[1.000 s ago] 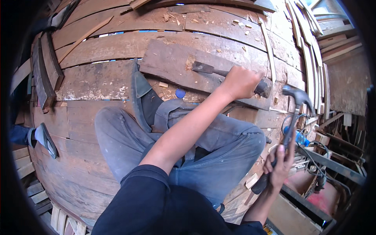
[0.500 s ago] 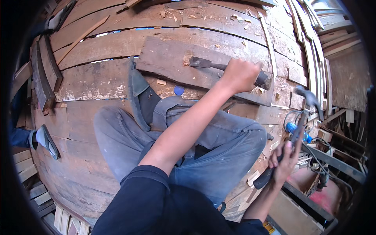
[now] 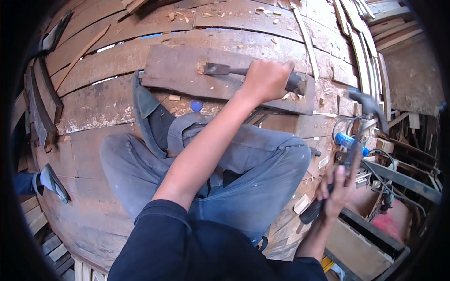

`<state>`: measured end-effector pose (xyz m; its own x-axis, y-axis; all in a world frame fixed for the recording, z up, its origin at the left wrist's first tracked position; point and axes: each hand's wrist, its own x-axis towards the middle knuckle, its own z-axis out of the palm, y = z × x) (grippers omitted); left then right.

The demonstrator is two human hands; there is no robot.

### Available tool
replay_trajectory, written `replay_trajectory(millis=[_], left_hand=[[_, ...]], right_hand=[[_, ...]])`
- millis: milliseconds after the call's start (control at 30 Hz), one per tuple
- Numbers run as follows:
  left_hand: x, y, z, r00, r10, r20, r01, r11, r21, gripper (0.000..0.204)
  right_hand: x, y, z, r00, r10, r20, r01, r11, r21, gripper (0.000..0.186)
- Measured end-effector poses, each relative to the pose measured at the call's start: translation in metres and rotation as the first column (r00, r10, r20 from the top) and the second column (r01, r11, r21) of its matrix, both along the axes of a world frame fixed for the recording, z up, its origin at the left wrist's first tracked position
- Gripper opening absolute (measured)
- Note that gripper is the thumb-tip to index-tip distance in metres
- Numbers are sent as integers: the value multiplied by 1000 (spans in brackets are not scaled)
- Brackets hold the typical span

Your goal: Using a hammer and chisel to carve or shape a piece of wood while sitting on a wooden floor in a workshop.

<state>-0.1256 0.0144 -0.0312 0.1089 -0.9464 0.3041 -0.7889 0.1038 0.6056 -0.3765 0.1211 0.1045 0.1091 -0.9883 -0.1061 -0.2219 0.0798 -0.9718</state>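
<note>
A wide chisel (image 3: 218,70) lies at a low slant over a brown wooden plank (image 3: 168,70), its blade tip at a freshly cut, pale patch in the wood. My left hand (image 3: 267,80) is wrapped round the chisel's shaft and handle, whose dark butt end sticks out to the right. Off to the right, my right hand (image 3: 338,189) grips a claw hammer (image 3: 358,140) by its dark handle, the metal head raised and slightly blurred. The hammer is apart from the chisel. My sandalled foot (image 3: 154,117) rests against the near side of the plank.
A blue round cap (image 3: 196,106) and wood chips lie near the plank. A blue-labelled bottle (image 3: 349,143) and cables are beside the hammer. Long wood strips (image 3: 354,42) lie at the right; a metal-framed machine (image 3: 375,220) stands below. Another person's foot (image 3: 52,182) shows at left.
The view has shifted, so the plank, chisel and floor appear further left. Both hands keep their grips. The hammer stays raised at the right, little changed.
</note>
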Motion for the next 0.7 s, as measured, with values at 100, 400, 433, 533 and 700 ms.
replay_trajectory(millis=[100,400,433,533,700], left_hand=[[0,-1,0,1000,9,29,-8,1000,-12,34],[-2,-3,-5,997,-15,70,11,998,54,40],[-3,-3,-6,997,-19,71,15,999,52,41],[-3,-5,-9,995,-27,100,22,998,51,41],[-1,-9,-11,991,-82,105,77,996,51,37]], right_hand=[[0,-9,-6,965,-219,144,246,946,-212,64],[19,7,-38,987,36,158,-76,965,253,65],[20,7,-42,978,31,205,-89,956,280,65],[26,5,-70,928,-144,344,78,977,200,63],[19,7,-114,807,-360,469,278,931,236,58]])
